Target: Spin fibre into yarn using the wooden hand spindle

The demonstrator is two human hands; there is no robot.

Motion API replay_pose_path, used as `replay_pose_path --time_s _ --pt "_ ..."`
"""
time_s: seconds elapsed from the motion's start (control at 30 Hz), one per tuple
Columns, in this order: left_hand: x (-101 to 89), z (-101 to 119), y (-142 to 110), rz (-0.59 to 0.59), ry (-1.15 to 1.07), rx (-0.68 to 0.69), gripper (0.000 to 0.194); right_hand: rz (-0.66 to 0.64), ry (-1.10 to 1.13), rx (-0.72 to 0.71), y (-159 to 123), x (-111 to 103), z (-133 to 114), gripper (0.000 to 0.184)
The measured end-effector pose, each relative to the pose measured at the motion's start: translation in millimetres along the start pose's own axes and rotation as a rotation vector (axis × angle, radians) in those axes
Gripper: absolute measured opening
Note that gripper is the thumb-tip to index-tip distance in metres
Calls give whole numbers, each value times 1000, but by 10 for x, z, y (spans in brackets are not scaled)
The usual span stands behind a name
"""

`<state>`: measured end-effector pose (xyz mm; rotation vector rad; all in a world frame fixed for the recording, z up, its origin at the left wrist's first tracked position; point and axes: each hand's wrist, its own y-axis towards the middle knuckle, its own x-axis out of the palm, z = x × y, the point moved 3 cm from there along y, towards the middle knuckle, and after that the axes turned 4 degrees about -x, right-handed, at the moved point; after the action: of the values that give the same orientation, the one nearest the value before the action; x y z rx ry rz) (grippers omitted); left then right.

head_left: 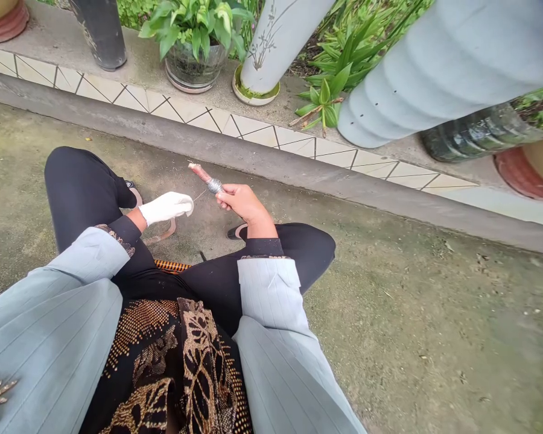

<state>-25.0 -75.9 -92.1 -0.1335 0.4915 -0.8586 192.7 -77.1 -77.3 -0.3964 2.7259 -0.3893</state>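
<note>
Between my knees, my right hand (239, 201) grips the near end of a reddish-brown stick (200, 172), which tilts up and to the left. Silvery wire (214, 185) is wound in a thick coil around the stick, just beyond my fingers. A thin strand (201, 195) runs from this coil to my left hand (167, 208), which wears a white glove. The gloved fingers are closed together on the strand. My left hand is lower and to the left of the coil, apart from the stick.
A tiled ledge (221, 122) crosses ahead, bearing a leafy potted plant (196, 60), a white pipe-like column (276, 45) in a saucer and a large ribbed grey column (416, 78). Concrete ground (411, 313) surrounds me. A curved pale-brown piece (165, 234) shows below my left hand.
</note>
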Motion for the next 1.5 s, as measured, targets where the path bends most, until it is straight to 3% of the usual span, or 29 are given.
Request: replay_pose_path --time_s 0.13,0.23,0.33,0.4,0.47,0.53,0.63,0.7,0.8,0.87,0.97,1.07,1.17,1.27,1.4,1.5 --pt "23 60 -17 -38 139 88 30 39 -462 119 52 51 28 12" --pt "53 31 -14 -67 195 110 31 -103 -736 169 68 168 23 14" --pt "70 -12 -4 -77 237 99 30 -471 -746 246 4 300 46 13" --pt "63 -18 5 -76 200 110 29 -778 -570 245 -101 363 28 11" --pt "42 -20 17 -73 94 106 29 -949 -303 147 -208 364 -54 11" --pt "5 -33 32 -37 -59 73 29 -866 -1 -8 -256 289 -168 23" --pt "-22 -54 45 -2 -249 25 31 -347 398 -200 -208 72 -256 35" --pt "-6 -37 40 -28 -284 16 31 -41 517 -195 -148 -22 -204 37" --pt "25 52 10 -35 -246 27 32 166 410 -40 -31 -17 -59 29" --pt "42 127 -15 -31 -204 24 34 209 137 64 34 21 15 19" --pt "61 207 -38 -73 -148 11 34 163 -475 147 87 84 46 11" --pt "39 217 -38 -71 -121 6 31 -105 -828 217 77 180 60 12" --pt "-8 181 -27 -43 -98 5 28 -511 -744 276 -21 272 78 11" --pt "-47 130 -10 -30 -77 4 27 -759 -507 213 -144 282 10 10" --pt "-59 69 29 -4 -67 -14 25 -854 -234 59 -250 223 -158 12" --pt "-26 36 54 -3 -161 -33 23 -729 -51 -60 -249 186 -245 21"
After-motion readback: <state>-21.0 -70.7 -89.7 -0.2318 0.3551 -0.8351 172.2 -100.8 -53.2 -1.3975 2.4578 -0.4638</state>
